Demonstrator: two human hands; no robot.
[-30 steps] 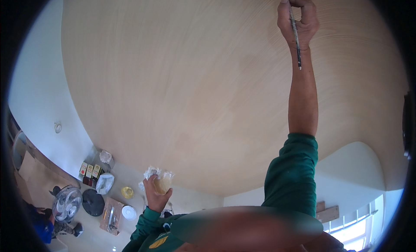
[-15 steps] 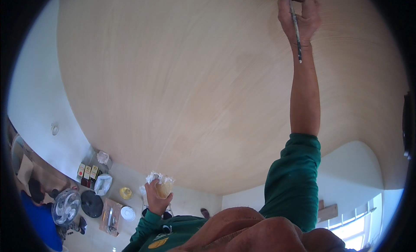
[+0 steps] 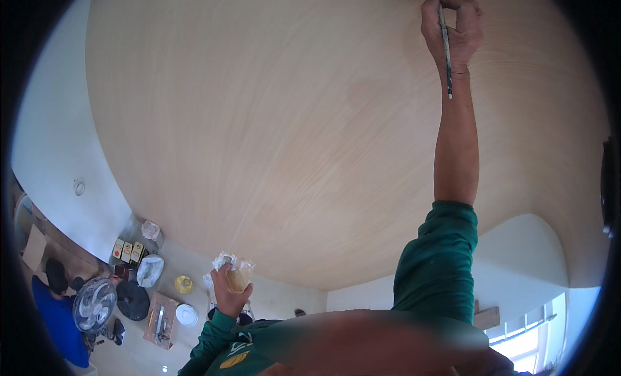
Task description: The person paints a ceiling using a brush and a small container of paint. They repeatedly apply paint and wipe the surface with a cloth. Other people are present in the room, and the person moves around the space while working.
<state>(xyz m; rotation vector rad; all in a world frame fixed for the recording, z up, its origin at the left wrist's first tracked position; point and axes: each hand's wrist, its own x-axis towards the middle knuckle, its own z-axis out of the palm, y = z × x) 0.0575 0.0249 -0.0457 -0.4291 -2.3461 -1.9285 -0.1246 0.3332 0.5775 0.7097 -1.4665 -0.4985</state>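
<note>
Right hand (image 3: 462, 43) raised at the top edge of the view, forearm stretched up in front of a broad, pale wood-grained panel (image 3: 278, 149). Its thumb and fingers pinch a slim, paint-marked stick (image 3: 447, 68); the stick's lower end hangs free over the wrist, dark with a pale tip. Upper end runs to the frame edge; can't make out what it touches.

Left hand (image 3: 229, 298) low, left of centre. Fingers curled round a small, pale, translucent cup (image 3: 240, 279), crumpled whitish plastic (image 3: 224, 261) bunched at its upper left.

Floor, lower left: a yellowish tub (image 3: 184, 284) and a round white lid (image 3: 186, 315), near each other; a fan (image 3: 95, 305); three rectangular tins (image 3: 127, 251) in a row, beside a white-lined container (image 3: 150, 271). Another person in blue (image 3: 55, 324) behind the fan.
</note>
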